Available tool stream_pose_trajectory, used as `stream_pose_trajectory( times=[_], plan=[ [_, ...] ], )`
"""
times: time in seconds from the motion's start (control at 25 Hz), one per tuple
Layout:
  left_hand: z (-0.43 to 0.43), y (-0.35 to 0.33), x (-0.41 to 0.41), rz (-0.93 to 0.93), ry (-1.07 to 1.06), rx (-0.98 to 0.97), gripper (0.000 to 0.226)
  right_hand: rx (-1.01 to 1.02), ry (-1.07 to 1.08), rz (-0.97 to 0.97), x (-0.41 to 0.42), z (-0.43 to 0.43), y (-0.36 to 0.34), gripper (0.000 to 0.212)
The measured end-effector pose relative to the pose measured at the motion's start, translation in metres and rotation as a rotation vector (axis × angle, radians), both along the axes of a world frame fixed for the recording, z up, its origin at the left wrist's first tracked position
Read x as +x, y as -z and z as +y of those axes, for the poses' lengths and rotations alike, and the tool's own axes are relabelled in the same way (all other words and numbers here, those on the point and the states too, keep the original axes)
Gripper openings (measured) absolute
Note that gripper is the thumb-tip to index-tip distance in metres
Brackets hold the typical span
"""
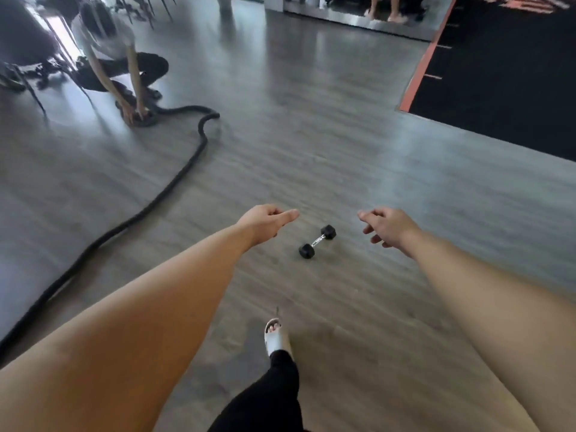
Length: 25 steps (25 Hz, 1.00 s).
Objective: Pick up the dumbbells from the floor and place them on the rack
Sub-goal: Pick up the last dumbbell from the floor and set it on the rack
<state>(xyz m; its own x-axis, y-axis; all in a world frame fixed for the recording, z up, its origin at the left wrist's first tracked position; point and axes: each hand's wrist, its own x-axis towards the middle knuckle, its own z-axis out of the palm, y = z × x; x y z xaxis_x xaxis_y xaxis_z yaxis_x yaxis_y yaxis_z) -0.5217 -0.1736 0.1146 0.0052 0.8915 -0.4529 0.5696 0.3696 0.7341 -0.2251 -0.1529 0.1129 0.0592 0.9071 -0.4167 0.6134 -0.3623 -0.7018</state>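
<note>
At the near edge, your leg in black trousers ends in a pale slide sandal planted on the grey wood-grain floor. Your two bare forearms reach forward from either side. Your left hand hangs in the air with the forefinger pointing right and the other fingers loosely curled; it has hold of nothing. Your right hand is held out opposite it, fingers loosely bent and partly open, also empty. Between the two hands in the picture, and a little nearer, a small black hex-headed dumbbell with a chrome handle lies on the floor, angled from near-left to far-right, clear of both hands. To the left, a thick black battle rope snakes across the floor from the near-left edge toward the far left. At its far end a crouching person in a white top and dark trousers has both hands down on the coiled rope. On the far right lies a black mat with an orange border.
</note>
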Motion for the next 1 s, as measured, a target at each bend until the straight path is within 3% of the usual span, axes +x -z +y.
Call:
stream_pose_trajectory(
  times=[0.16, 0.6, 0.76, 0.92, 1.0],
  plan=[
    [0.114, 0.051, 0.026, -0.045, -0.025, -0.068, 0.086, -0.029, -0.021, -0.044, 0.006, 0.117, 0.039, 0.038],
    [0.307, 0.151, 0.054, -0.132, -0.183, -0.268, 0.055, -0.216, -0.245, -0.184, 0.031, 0.356, 0.131, 0.041],
    [0.355, 0.207, 0.068, -0.126, -0.356, -0.36, 0.059, -0.291, -0.424, -0.241, 0.041, 0.447, 0.201, 0.038],
    [0.394, 0.287, 0.089, -0.104, -0.535, -0.429, 0.079, -0.387, -0.517, -0.289, 0.048, 0.518, 0.305, 0.041],
    [0.412, 0.349, 0.104, -0.128, -0.594, -0.471, 0.072, -0.423, -0.551, -0.307, 0.046, 0.547, 0.364, 0.041]
  ],
)
